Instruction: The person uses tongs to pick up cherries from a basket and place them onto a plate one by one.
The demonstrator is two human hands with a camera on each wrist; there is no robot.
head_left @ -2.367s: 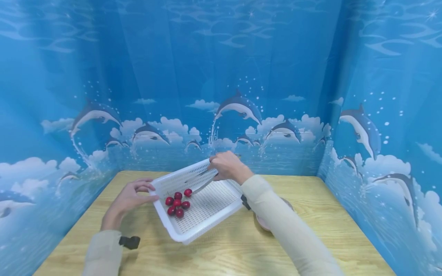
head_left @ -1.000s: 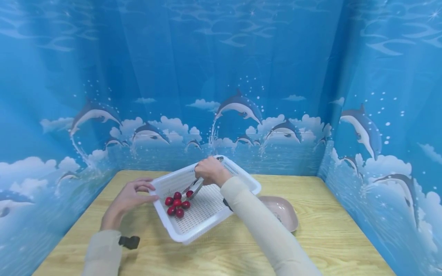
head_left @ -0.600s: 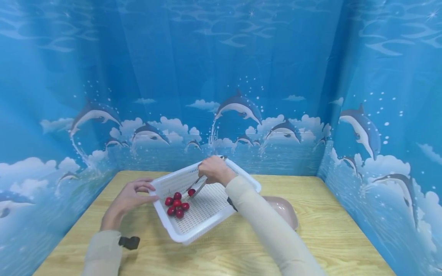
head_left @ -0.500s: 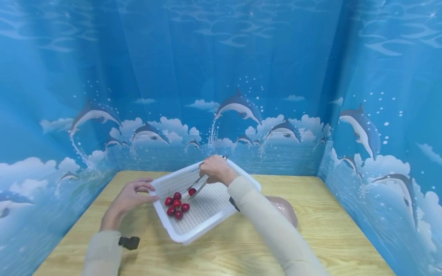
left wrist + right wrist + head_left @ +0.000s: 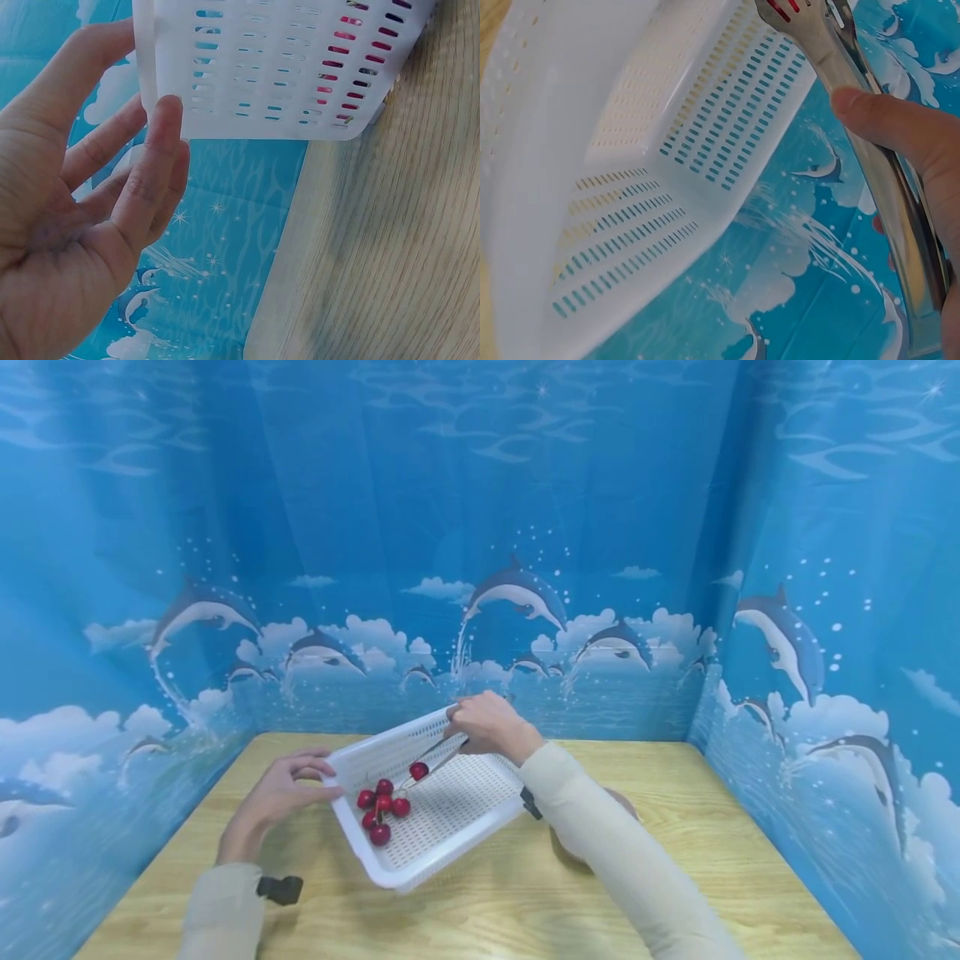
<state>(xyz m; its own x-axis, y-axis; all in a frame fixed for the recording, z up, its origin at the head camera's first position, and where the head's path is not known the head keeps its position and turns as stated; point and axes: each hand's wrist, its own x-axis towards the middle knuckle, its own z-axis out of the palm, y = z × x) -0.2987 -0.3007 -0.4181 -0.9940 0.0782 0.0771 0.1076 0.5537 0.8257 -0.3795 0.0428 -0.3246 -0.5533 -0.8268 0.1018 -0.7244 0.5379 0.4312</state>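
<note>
My left hand (image 5: 281, 789) pinches the left rim of a white perforated plastic basket (image 5: 442, 857), thumb on one side and fingers on the other. In the left wrist view the thumb and fingertips sit right at the basket wall (image 5: 247, 90). Metal tongs (image 5: 870, 157) are gripped in my right hand (image 5: 491, 724), which is over the basket's far side. Between the tongs' tips is one red cherry (image 5: 418, 771), its stem trailing toward the rest. Several more cherries (image 5: 380, 834) lie clustered in the basket's left end.
A pinkish shallow dish (image 5: 573, 847) stands on the wooden table (image 5: 480, 918) to the right of the basket, mostly hidden under my right forearm. Blue dolphin-print curtains (image 5: 480, 527) enclose the table at the back and both sides.
My right hand went left and down until the tongs took a cherry, then came back up and right with it. One loose cherry shifted toward the basket's near side. The left hand stayed put.
</note>
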